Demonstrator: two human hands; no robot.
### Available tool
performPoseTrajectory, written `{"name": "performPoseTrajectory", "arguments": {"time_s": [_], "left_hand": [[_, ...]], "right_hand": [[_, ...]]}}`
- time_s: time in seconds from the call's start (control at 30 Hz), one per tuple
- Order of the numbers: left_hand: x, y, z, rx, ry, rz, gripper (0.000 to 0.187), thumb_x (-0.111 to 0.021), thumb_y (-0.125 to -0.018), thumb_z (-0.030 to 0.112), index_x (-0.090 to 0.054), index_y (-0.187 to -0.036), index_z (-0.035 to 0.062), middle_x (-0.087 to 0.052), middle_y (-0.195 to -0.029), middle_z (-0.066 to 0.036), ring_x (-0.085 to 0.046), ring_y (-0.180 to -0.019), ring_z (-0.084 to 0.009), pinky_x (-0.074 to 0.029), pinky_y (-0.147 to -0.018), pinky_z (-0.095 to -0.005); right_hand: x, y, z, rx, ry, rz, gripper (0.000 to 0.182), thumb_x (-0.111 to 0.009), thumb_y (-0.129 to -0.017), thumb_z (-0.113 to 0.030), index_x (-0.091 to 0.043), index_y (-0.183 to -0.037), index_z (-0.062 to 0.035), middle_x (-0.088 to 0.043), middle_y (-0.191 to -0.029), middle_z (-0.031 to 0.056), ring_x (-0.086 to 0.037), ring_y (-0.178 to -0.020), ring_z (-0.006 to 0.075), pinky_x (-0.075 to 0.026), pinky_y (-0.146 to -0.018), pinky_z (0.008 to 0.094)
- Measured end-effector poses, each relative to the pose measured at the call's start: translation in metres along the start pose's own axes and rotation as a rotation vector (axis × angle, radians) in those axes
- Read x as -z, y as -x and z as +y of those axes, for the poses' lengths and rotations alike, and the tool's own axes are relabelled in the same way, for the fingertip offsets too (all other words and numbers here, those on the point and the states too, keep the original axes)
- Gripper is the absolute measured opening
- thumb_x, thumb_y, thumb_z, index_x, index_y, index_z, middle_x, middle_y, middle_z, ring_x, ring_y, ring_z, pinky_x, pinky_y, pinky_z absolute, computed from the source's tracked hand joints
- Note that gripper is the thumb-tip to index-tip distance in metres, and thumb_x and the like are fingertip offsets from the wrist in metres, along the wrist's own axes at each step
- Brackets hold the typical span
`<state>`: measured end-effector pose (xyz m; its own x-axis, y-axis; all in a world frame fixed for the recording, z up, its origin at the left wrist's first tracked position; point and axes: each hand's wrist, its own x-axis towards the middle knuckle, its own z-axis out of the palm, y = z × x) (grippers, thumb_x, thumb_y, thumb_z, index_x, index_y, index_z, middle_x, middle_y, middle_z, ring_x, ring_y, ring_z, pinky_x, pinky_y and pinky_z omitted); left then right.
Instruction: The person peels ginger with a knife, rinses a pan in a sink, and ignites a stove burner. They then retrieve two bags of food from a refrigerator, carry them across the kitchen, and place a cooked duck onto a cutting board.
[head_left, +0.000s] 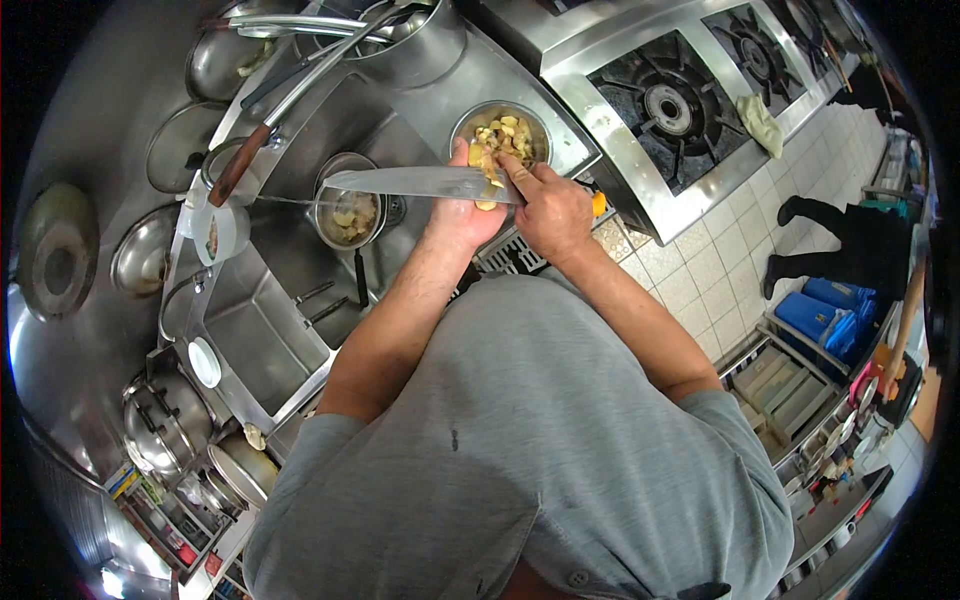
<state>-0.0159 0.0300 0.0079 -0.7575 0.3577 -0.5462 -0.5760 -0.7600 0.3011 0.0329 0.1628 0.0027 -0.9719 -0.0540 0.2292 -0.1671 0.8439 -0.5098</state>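
My right hand (552, 214) grips a large knife (415, 181) with a broad steel blade, which points left across my body. Part of its yellow handle (599, 204) shows beyond the fist. My left hand (462, 218), palm up beneath the blade, is closed on a pale yellow piece of ginger (478, 156). The blade crosses in front of this piece and partly hides it. Just beyond both hands stands a round metal bowl (456, 128) with many cut yellow pieces (510, 130). To the left, a saucepan (324, 226) in the sink holds water and more pale pieces.
Water runs from a faucet toward the saucepan in the steel sink (265, 340). A large pot (430, 50) with long-handled tools stands at the back. The gas stove (640, 190) is on the right, with a cloth (760, 125) on its edge. Another person's dark-clothed legs (835, 240) show far right.
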Motion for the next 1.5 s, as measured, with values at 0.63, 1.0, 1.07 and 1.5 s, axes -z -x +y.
{"name": "performPoseTrajectory", "arguments": {"time_s": [0.63,1.0,1.07,1.5], "left_hand": [[0.051,-0.008,0.021,-0.002,-0.165,0.278,0.049,-0.039,-0.103,0.056,-0.053,-0.102,0.0092,-0.059,-0.086,-0.007,-0.052,-0.074,-0.0203,-0.045,-0.070,-0.0354],[0.010,-0.019,0.036,-0.164,0.108,0.019,0.042,-0.041,-0.102,0.048,-0.049,-0.090,0.0083,-0.050,-0.083,-0.011,-0.050,-0.076,-0.0248,-0.046,-0.070,-0.0398],[0.004,-0.022,0.033,-0.267,0.042,0.139,0.048,-0.035,-0.103,0.055,-0.046,-0.091,0.0095,-0.049,-0.081,-0.011,-0.049,-0.073,-0.0249,-0.047,-0.069,-0.0396],[-0.013,-0.024,0.024,-0.349,0.054,0.227,0.046,-0.034,-0.103,0.058,-0.043,-0.092,0.0136,-0.050,-0.083,-0.006,-0.051,-0.072,-0.0206,-0.048,-0.068,-0.0370]], "right_hand": [[0.004,-0.006,0.030,-0.336,-0.068,-0.407,0.043,-0.058,-0.086,-0.017,-0.064,-0.128,-0.0199,-0.070,-0.101,0.0164,-0.069,-0.090,0.0356,-0.055,-0.079,0.0472],[0.030,-0.001,-0.026,0.018,-0.069,-0.124,0.056,-0.070,-0.074,-0.010,-0.065,-0.128,-0.0215,-0.062,-0.080,0.0087,-0.065,-0.065,0.0303,-0.054,-0.061,0.0410],[0.030,-0.006,-0.026,0.056,-0.060,-0.060,0.058,-0.070,-0.074,-0.009,-0.064,-0.130,-0.0229,-0.062,-0.080,0.0081,-0.063,-0.062,0.0299,-0.054,-0.059,0.0409],[0.027,-0.014,-0.025,0.049,-0.004,-0.012,0.063,-0.072,-0.072,-0.017,-0.061,-0.133,-0.0209,-0.061,-0.079,0.0071,-0.063,-0.062,0.0285,-0.052,-0.057,0.0409]]}}
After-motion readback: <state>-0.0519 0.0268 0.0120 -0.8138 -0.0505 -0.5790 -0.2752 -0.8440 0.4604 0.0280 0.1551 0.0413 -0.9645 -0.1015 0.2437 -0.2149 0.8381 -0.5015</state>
